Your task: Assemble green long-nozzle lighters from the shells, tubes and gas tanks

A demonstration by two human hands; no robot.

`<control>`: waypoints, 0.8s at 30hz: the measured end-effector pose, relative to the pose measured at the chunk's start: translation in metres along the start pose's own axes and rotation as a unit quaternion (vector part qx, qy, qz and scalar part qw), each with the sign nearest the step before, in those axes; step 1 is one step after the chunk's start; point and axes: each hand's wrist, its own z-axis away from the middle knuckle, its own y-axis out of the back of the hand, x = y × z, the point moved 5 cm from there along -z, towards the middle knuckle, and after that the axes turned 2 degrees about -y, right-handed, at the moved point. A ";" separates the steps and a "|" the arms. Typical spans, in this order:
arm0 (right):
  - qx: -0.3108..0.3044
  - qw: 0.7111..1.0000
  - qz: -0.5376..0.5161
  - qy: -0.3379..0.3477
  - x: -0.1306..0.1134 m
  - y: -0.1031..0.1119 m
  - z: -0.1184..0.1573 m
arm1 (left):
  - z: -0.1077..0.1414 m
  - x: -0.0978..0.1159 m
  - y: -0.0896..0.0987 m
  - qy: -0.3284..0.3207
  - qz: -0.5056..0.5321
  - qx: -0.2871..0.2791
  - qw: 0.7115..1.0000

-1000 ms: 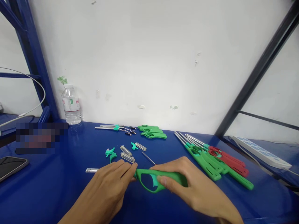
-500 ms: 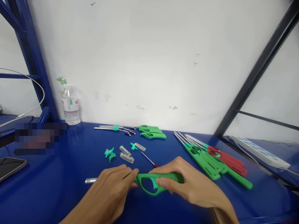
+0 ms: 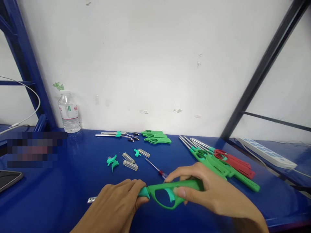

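My right hand (image 3: 204, 191) is closed around the green handle (image 3: 167, 185) of a long-nosed lighter, thumb by its teal trigger (image 3: 170, 195). My left hand (image 3: 121, 200) is wrapped around the lighter's metal nozzle (image 3: 91, 200), whose slotted tip sticks out on the left. Between the hands, the nozzle's teal collar (image 3: 145, 192) shows at the handle's front end. Whether collar and handle are fully joined I cannot tell. Just beyond my right fingers lies a screwdriver (image 3: 161, 172) with a red and clear handle.
Behind lie loose teal triggers (image 3: 112, 160), clear fuel tanks (image 3: 130, 165), metal nozzles with wires (image 3: 109, 135) and green handle shells (image 3: 157, 140). Green and red lighters (image 3: 239, 166) are piled right. A water bottle (image 3: 69, 113) stands back left, a phone (image 3: 9, 179) front left, a power strip (image 3: 267, 152) far right.
My right hand has moved right with the green handle, which now tilts. More of the teal collar shows between my hands. The screwdriver's handle is more exposed. The view has shifted slightly.
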 end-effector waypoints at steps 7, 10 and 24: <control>-0.006 1.000 0.014 0.008 0.004 0.004 0.003 | 0.005 0.011 0.023 -0.009 -0.051 0.124 0.991; -0.005 1.000 -0.001 0.022 0.003 0.002 0.000 | 0.002 0.010 0.022 -0.019 -0.057 0.112 0.992; -0.030 0.987 -0.157 -0.013 0.009 -0.005 -0.008 | -0.018 0.018 0.004 -0.021 -0.066 0.078 0.995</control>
